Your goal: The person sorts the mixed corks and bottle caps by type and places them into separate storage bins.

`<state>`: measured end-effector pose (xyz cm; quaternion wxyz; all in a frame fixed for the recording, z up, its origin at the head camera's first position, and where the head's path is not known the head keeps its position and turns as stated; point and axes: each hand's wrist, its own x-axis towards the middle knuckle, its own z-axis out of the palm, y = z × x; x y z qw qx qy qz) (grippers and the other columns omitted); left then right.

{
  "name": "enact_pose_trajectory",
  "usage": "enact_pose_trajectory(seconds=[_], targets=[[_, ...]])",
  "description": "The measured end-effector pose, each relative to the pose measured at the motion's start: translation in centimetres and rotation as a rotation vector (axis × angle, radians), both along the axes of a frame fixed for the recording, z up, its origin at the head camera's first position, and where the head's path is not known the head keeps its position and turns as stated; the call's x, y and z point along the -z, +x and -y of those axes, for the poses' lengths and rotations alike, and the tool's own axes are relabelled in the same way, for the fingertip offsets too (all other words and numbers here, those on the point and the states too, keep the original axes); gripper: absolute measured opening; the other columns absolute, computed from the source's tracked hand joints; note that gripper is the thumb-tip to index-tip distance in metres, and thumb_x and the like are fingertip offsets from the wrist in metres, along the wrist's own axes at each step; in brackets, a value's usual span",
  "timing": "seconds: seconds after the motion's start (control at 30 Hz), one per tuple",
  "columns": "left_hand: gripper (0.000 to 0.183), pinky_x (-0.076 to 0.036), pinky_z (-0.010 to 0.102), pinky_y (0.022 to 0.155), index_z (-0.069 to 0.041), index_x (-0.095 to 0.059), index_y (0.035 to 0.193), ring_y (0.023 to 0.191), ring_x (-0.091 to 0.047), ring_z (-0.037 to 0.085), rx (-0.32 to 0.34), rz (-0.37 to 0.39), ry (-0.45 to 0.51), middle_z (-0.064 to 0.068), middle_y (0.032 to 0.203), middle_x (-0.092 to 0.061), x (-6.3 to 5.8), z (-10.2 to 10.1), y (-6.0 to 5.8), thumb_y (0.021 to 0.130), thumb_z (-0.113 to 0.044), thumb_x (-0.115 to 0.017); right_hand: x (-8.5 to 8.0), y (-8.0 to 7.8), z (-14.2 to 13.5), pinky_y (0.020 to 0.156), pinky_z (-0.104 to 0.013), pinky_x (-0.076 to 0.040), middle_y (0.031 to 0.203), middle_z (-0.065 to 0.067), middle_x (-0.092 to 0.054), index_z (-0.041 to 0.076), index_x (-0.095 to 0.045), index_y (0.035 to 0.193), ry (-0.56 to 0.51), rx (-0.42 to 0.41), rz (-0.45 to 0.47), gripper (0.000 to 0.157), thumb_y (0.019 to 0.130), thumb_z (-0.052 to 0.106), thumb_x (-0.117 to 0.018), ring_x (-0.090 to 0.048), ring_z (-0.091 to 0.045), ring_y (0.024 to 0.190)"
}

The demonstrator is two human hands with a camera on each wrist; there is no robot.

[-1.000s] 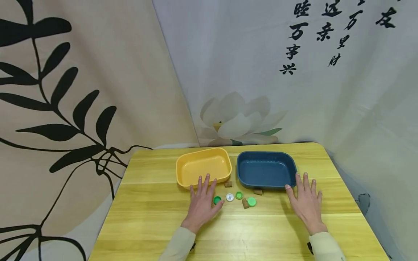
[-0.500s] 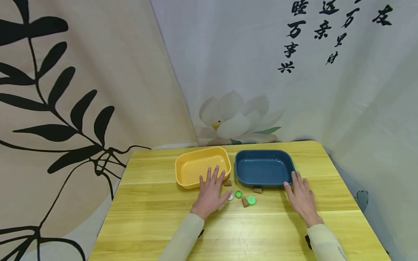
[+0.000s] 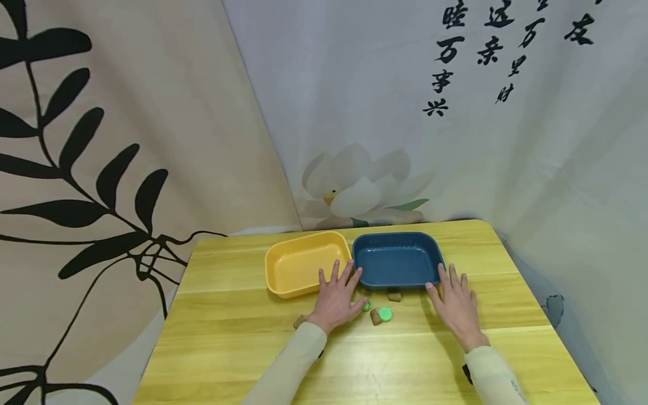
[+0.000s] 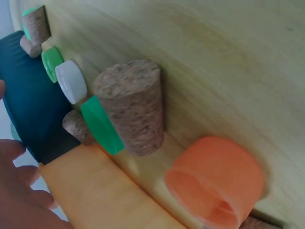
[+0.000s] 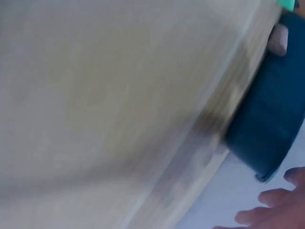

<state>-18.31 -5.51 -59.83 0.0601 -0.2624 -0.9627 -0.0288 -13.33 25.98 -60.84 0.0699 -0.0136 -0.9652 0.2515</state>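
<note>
My left hand (image 3: 338,301) has its fingers spread, reaching over the near right corner of the yellow tray (image 3: 279,287) and the gap beside the blue tray (image 3: 397,283). Below it lie a cork (image 3: 300,321) by the wrist and a green cap (image 3: 367,306) by the thumb. The left wrist view shows a large cork (image 4: 133,107), a dark green cap (image 4: 101,125), a white cap (image 4: 72,82) and an orange cap (image 4: 217,179). My right hand (image 3: 457,306), fingers extended, is at the blue tray's near right corner. Neither hand holds anything.
A light green cap (image 3: 385,314) and a cork (image 3: 375,318) lie side by side between the hands. Another cork (image 3: 394,296) sits against the blue tray's near side. Printed curtains (image 3: 202,112) hang behind the wooden table (image 3: 385,360).
My left hand has moved right, from the yellow tray's near side towards the gap between the trays, exposing a cork near its wrist. The right hand stays at the blue tray's corner.
</note>
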Motion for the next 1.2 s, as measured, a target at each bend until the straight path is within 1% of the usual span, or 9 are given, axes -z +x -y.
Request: enact_pose_trajectory(seconds=[0.13, 0.23, 0.33, 0.43, 0.57, 0.73, 0.93, 1.1, 1.2], targets=[[0.077, -0.013, 0.069, 0.107, -0.03, -0.024, 0.155, 0.146, -0.01, 0.035, -0.003, -0.019, -0.051, 0.001, 0.161, -0.016, 0.2, 0.0, 0.1, 0.091, -0.071, -0.036, -0.1, 1.4, 1.3, 0.096, -0.077, -0.016, 0.157, -0.022, -0.018, 0.019, -0.02, 0.156, 0.108, -0.005, -0.118, 0.071, 0.099, 0.052, -0.045, -0.012, -0.053, 0.139], [0.076, -0.013, 0.069, 0.107, -0.03, -0.027, 0.154, 0.146, -0.01, 0.035, 0.0, -0.034, -0.049, 0.0, 0.16, -0.019, 0.4, 0.0, 0.1, 0.091, -0.071, -0.037, -0.3, 2.4, 2.7, 0.099, -0.075, -0.018, 0.158, -0.018, -0.02, 0.021, -0.023, 0.156, 0.163, -0.036, -0.168, 0.07, 0.097, 0.052, -0.048, -0.011, -0.048, 0.142], [0.076, -0.013, 0.069, 0.107, -0.029, -0.028, 0.154, 0.145, -0.012, 0.035, 0.005, -0.046, -0.033, 0.001, 0.16, -0.021, 0.7, 0.1, 0.2, 0.091, -0.07, -0.038, -0.4, 3.4, 4.2, 0.101, -0.072, -0.019, 0.158, -0.015, -0.022, 0.022, -0.029, 0.154, 0.194, -0.07, -0.198, 0.068, 0.097, 0.052, -0.049, -0.01, -0.044, 0.143], [0.077, -0.012, 0.069, 0.107, -0.029, -0.027, 0.154, 0.146, -0.012, 0.035, 0.007, -0.05, -0.03, 0.001, 0.16, -0.02, 0.9, 0.1, 0.2, 0.091, -0.071, -0.038, -0.5, 4.1, 5.5, 0.104, -0.07, -0.017, 0.158, -0.014, -0.023, 0.022, -0.034, 0.152, 0.205, -0.111, -0.205, 0.064, 0.097, 0.052, -0.049, -0.009, -0.041, 0.144], [0.078, -0.012, 0.069, 0.107, -0.029, -0.027, 0.154, 0.146, -0.012, 0.035, 0.007, -0.054, -0.034, 0.001, 0.16, -0.02, 1.0, 0.0, 0.1, 0.09, -0.072, -0.038, -0.5, 4.6, 6.8, 0.106, -0.068, -0.017, 0.156, -0.013, -0.029, 0.022, -0.042, 0.148, 0.204, -0.164, -0.205, 0.06, 0.096, 0.05, -0.051, -0.012, -0.041, 0.144], [0.078, -0.013, 0.069, 0.107, -0.029, -0.028, 0.154, 0.145, -0.014, 0.035, 0.007, -0.058, -0.038, 0.001, 0.16, -0.021, 0.8, 0.1, 0.1, 0.089, -0.071, -0.041, 0.0, 4.6, 7.6, 0.103, -0.065, -0.025, 0.148, -0.013, -0.043, 0.02, -0.055, 0.139, 0.207, -0.19, -0.234, 0.05, 0.095, 0.045, -0.056, -0.027, -0.043, 0.139], [0.078, -0.013, 0.069, 0.107, -0.029, -0.028, 0.154, 0.145, -0.013, 0.034, 0.008, -0.05, -0.035, 0.001, 0.16, -0.021, 0.7, 0.1, 0.1, 0.09, -0.071, -0.041, 0.3, 3.6, 8.2, 0.1, -0.063, -0.032, 0.138, -0.014, -0.053, 0.018, -0.059, 0.134, 0.197, -0.209, -0.239, 0.044, 0.096, 0.04, -0.057, -0.036, -0.042, 0.134], [0.078, -0.011, 0.069, 0.107, -0.028, -0.028, 0.154, 0.146, -0.012, 0.033, 0.009, -0.047, -0.025, 0.0, 0.16, -0.02, 0.9, 0.1, 0.1, 0.09, -0.07, -0.042, 0.6, 2.6, 8.5, 0.088, -0.06, -0.043, 0.125, -0.014, -0.06, 0.014, -0.062, 0.13, 0.215, -0.197, -0.256, 0.042, 0.095, 0.036, -0.061, -0.049, -0.04, 0.121], [0.078, -0.01, 0.069, 0.108, -0.029, -0.027, 0.154, 0.146, -0.011, 0.033, 0.001, -0.05, -0.021, -0.001, 0.16, -0.019, 1.1, 0.1, 0.1, 0.09, -0.07, -0.042, 0.8, 2.1, 8.6, 0.08, -0.057, -0.046, 0.118, -0.012, -0.063, 0.014, -0.066, 0.125, 0.234, -0.179, -0.261, 0.038, 0.093, 0.034, -0.063, -0.054, -0.038, 0.113]])
